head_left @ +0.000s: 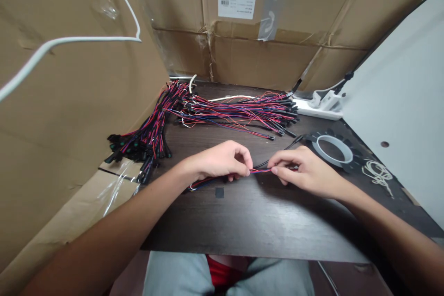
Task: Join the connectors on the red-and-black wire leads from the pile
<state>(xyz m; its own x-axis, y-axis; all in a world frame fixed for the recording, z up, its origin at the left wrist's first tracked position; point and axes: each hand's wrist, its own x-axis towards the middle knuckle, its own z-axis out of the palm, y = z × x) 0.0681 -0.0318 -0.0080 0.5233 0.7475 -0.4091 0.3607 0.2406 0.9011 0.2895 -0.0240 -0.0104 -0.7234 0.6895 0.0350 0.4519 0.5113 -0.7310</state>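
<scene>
While the left hand (pixel 222 159) pinches a thin red-and-black wire (pixel 260 170), the right hand (pixel 305 169) pinches the same wire just beside it. Each grip is closed tight on it, low over the dark bench (pixel 243 222). Wire bundles (pixel 239 111) lie behind, and a tape roll (pixel 331 148) lies near the right hand. The wire looks limp and seems to need a steady pinch.

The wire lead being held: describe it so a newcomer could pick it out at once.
On the dark desk walled in by cardboard, find the two hands meeting near its middle. The wire lead runs between the left hand and the right hand, pinched by both. Unlike the heaped wire bundles behind, it is a single red-and-dark lead, apart from them.
</scene>
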